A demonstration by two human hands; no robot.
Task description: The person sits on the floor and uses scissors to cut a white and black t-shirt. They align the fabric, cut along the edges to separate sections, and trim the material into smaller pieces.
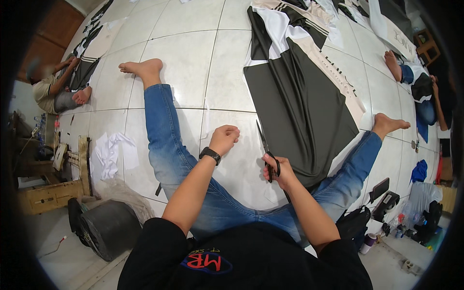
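My right hand (282,173) grips the handles of black scissors (264,140). Their long blades point away from me, along the left edge of a dark fabric panel (299,116) with a white and beige printed border. Between my knees, left of the scissors, is my left hand (224,139), with its fingers curled in and no object visible in them. It wears a black wristwatch (210,155). A thin white strip (208,118) lies on the floor tiles just beyond this hand.
More fabric pieces (290,21) are spread at the far side. White cloth scraps (113,152) and a black roll (111,229) lie at my left. One person (53,92) sits at far left, another (430,104) at right. A phone (379,190) stands near my right knee.
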